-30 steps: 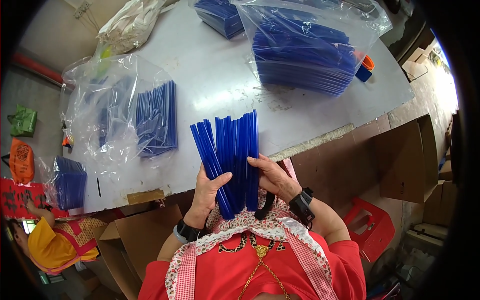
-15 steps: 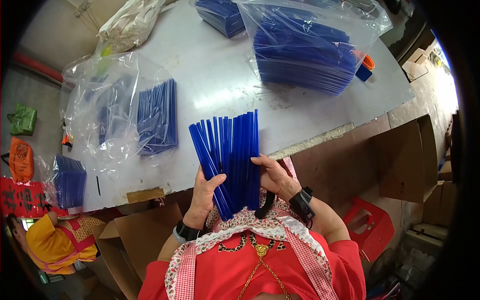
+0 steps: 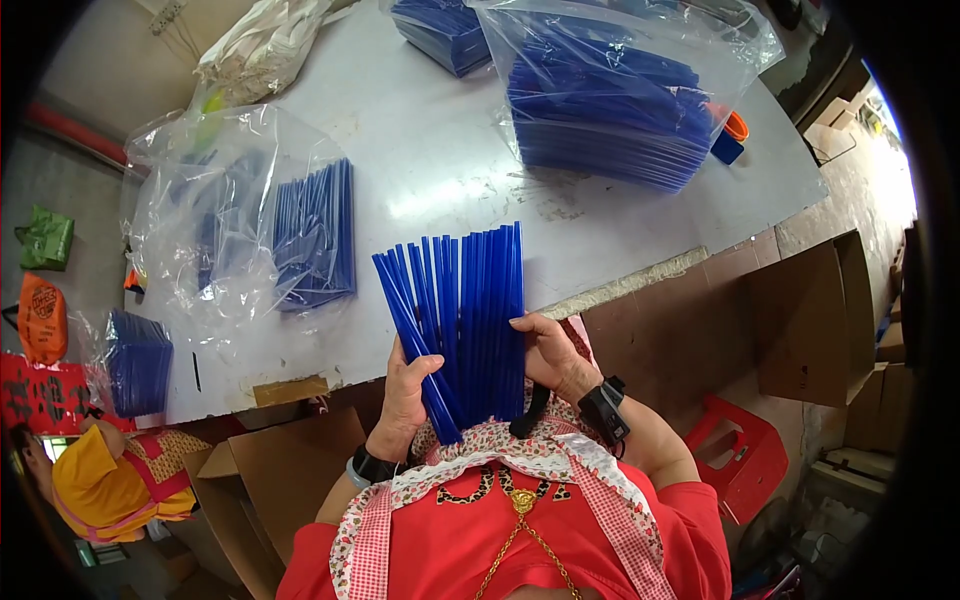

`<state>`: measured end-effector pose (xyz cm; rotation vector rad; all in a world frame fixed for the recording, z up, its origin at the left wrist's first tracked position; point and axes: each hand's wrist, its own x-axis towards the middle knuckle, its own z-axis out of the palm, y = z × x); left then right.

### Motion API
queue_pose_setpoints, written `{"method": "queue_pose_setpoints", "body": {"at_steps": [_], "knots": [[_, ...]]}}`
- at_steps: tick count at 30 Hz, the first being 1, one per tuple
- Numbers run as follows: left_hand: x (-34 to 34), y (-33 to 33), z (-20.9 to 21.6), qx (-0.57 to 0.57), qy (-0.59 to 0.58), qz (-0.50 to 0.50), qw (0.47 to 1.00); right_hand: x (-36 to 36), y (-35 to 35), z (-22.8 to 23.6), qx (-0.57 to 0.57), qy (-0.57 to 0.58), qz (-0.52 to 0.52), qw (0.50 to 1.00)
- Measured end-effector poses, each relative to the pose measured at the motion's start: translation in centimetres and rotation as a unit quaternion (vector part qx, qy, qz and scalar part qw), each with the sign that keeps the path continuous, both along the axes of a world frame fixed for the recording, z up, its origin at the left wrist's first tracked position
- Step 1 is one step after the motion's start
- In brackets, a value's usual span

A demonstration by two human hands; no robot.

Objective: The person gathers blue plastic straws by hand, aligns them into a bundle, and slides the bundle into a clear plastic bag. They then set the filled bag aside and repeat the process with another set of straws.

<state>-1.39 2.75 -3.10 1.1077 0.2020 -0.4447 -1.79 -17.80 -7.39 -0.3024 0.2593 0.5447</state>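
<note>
Between my two hands I hold a fanned bundle of long blue plastic strips (image 3: 482, 320) in front of my apron, at the table's near edge. My left hand (image 3: 405, 392) grips the left side, its thumb lying over the outermost strips, which slant away from the others. Along the right edge, my right hand (image 3: 548, 352) is closed on the bundle with its thumb on the front. Gaps show between the strips on the left, while those on the right lie close together. The fingers behind the bundle are hidden.
On the white table (image 3: 420, 170) lie a clear bag (image 3: 230, 220) with blue strips and a larger filled bag (image 3: 610, 100). An orange-and-blue object (image 3: 735, 130) sits by it. Cardboard boxes (image 3: 815, 320) and a red stool (image 3: 735, 460) stand right; a person in yellow (image 3: 120, 480) is at left.
The bundle has spread a little wider, its left strips leaning further left. My right hand has shifted slightly to the right, and my left hand slightly down.
</note>
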Motion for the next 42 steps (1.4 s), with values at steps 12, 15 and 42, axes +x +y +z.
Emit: {"method": "queue_pose_setpoints", "body": {"at_steps": [12, 15, 42], "knots": [[-0.4, 0.5, -0.1, -0.029, 0.009, 0.009, 1.000, -0.1, 0.0, 0.1, 0.005, 0.006, -0.002, 1.000], [-0.6, 0.7, -0.1, -0.025, 0.007, 0.006, 1.000, -0.2, -0.1, 0.0, 0.009, 0.006, 0.000, 1.000], [1.6, -0.6, -1.2, -0.021, 0.001, -0.029, 0.999, 0.7, 1.6, 2.0, -0.087, 0.007, -0.024, 0.996]]}}
